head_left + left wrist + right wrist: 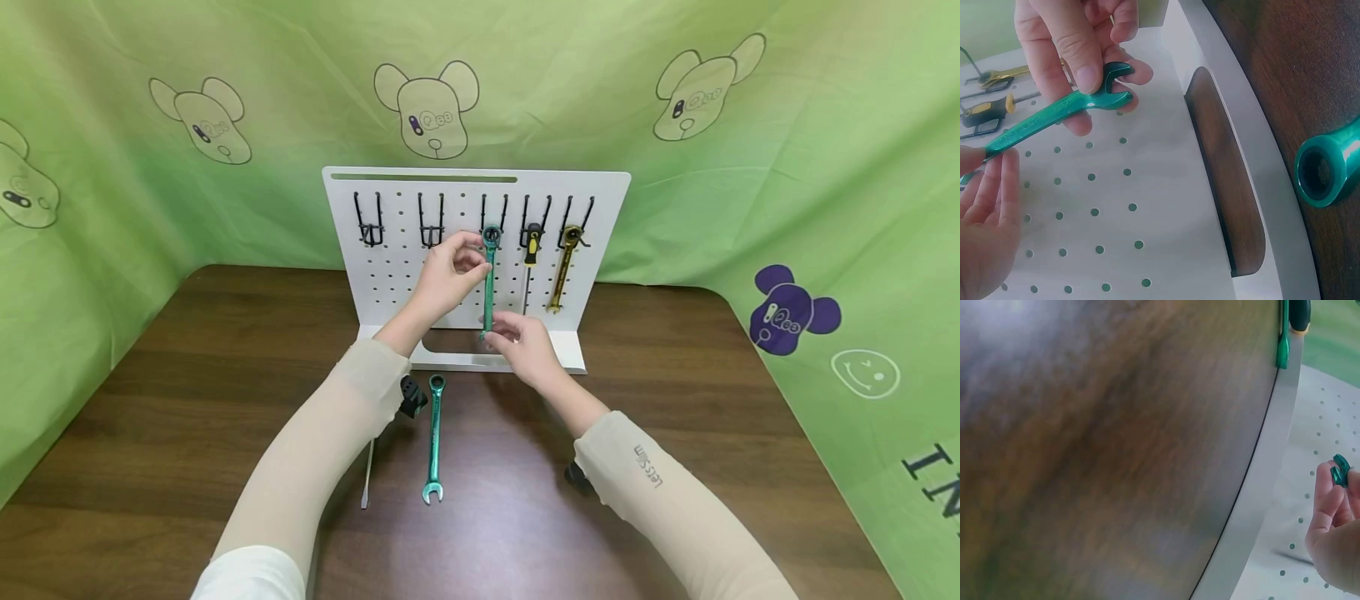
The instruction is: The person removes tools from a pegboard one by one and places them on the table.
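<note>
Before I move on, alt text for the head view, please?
A person's left hand and right hand hold a green wrench roughly upright at a white pegboard where a screwdriver and gold wrench hang. Another green wrench lies on the table.

Wrenches: three were counted. One green wrench (489, 287) was held before the pegboard (397, 258), between two hands, the left hand (446, 283) and right hand (528, 350). A second green wrench (435, 437) lay on the table (150, 417), near the pegboard's front edge. One gold wrench (562, 271) hung toward the pegboard's right edge.

Screwdrivers: two. One yellow-and-black screwdriver (532, 248) hung beside the gold wrench; one flat-tipped screwdriver (368, 477), partly hidden, lay nearer the table's left edge than the second green wrench.

Black double hooks (370, 234): five, in a row below the pegboard's top edge.
</note>
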Available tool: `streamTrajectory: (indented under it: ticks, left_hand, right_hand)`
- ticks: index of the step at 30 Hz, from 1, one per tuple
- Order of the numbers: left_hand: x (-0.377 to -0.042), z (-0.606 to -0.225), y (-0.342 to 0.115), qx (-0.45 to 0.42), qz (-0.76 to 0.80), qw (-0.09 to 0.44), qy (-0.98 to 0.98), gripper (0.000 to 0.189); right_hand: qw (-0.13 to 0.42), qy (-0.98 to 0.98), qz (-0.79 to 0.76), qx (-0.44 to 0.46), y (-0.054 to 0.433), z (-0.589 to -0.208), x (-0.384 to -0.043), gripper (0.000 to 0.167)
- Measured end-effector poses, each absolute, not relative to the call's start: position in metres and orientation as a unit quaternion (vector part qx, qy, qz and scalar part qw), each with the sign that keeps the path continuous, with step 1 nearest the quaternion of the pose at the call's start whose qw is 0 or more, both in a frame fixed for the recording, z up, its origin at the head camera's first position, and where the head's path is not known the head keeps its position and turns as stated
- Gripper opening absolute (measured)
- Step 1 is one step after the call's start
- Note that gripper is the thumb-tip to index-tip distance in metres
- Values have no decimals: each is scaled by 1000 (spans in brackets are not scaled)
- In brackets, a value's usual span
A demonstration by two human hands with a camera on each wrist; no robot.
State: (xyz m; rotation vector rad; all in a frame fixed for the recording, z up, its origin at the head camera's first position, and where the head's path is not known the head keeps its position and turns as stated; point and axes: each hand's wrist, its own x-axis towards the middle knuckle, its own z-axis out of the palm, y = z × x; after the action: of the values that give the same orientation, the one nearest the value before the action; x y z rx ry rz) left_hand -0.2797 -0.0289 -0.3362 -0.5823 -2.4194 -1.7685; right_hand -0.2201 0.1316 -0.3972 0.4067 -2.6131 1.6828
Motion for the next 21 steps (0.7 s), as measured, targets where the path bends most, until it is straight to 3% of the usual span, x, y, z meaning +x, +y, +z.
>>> streamTrajectory:
  ticks: [21]
  left_hand:
    - [-274,-333,-28,-214,-555,55,-802,41]
  right_hand:
    - [21,-842,524,126,132,-396,-214,26]
